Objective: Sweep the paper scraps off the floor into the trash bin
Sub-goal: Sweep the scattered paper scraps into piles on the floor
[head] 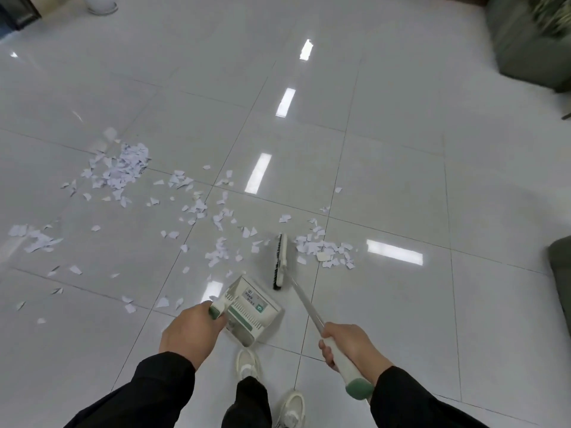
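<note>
White paper scraps [123,168] lie scattered over the glossy tiled floor, with a dense heap at the left and a smaller cluster [327,251] right of the broom head. My right hand [349,344] grips the white handle of the broom, whose black-bristled head [279,262] rests on the floor between two groups of scraps. My left hand [191,329] holds the green-tipped handle of a white dustpan [250,310], which stands on the floor just in front of my feet. No trash bin is in view.
A grey-green armchair or sofa [531,41] stands at the upper right, and another dark piece of furniture [560,273] juts in at the right edge. A white round base [102,6] sits at the top left. My white shoes [247,362] are below the dustpan.
</note>
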Action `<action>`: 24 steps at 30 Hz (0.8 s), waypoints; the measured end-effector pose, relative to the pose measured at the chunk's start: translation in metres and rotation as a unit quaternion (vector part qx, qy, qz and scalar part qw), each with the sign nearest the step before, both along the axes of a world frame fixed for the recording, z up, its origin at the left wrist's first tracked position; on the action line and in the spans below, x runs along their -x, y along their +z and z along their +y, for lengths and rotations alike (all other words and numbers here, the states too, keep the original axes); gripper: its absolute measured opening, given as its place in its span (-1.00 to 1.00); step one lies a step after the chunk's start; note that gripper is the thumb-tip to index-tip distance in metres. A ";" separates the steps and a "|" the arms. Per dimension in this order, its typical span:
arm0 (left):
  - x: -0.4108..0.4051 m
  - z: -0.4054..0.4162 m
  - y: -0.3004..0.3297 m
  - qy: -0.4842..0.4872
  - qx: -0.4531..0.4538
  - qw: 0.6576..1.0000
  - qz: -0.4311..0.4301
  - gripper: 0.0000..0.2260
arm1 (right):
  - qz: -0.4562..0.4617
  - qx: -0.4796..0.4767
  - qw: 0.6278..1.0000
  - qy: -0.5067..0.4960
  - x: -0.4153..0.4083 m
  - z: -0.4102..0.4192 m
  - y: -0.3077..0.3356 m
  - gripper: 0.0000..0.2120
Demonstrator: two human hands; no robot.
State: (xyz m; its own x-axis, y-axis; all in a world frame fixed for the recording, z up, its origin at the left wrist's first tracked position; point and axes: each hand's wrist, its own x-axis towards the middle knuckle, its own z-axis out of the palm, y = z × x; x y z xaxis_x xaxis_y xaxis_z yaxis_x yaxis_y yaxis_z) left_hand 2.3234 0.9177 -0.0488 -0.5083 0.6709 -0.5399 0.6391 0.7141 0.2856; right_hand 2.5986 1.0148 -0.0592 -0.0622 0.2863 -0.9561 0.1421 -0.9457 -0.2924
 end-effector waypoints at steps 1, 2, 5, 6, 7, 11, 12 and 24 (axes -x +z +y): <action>0.004 0.005 0.001 -0.005 0.006 1.000 -0.001 -0.76 | -0.007 -0.003 1.000 -0.005 -0.006 -0.007 0.004 -0.94; 0.009 0.026 0.003 -0.017 0.000 1.000 -0.008 -0.76 | -0.015 -0.014 1.000 -0.020 -0.014 -0.001 0.012 -0.95; 0.008 0.069 0.008 -0.051 -0.009 0.998 -0.023 -0.75 | -0.054 -0.045 0.996 -0.057 -0.041 0.012 0.020 -0.93; 0.006 0.084 0.010 -0.059 -0.015 0.998 -0.026 -0.73 | -0.069 -0.060 0.994 -0.065 -0.050 0.021 0.020 -0.91; 0.006 0.091 0.013 -0.058 -0.016 0.998 -0.027 -0.72 | -0.081 -0.072 0.992 -0.067 -0.056 0.026 0.019 -0.91; -0.012 0.137 0.020 -0.070 -0.030 0.997 -0.021 -0.71 | -0.132 -0.111 0.981 -0.090 -0.098 0.078 0.014 -0.92; -0.018 0.147 0.021 -0.068 -0.033 0.997 -0.021 -0.71 | -0.136 -0.119 0.979 -0.089 -0.109 0.095 0.013 -0.92; -0.091 0.199 0.018 0.083 0.006 0.997 0.007 -0.71 | -0.098 -0.023 0.991 0.093 -0.115 0.214 -0.053 -0.91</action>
State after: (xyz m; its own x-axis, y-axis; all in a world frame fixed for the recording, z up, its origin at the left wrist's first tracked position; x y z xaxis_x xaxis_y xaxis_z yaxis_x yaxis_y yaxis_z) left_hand 2.4148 1.1169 -0.0311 -0.6193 0.5707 -0.5393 0.5162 0.8135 0.2680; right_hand 2.7132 1.2284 -0.1124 0.0666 0.3299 -0.9417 0.3714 -0.8842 -0.2835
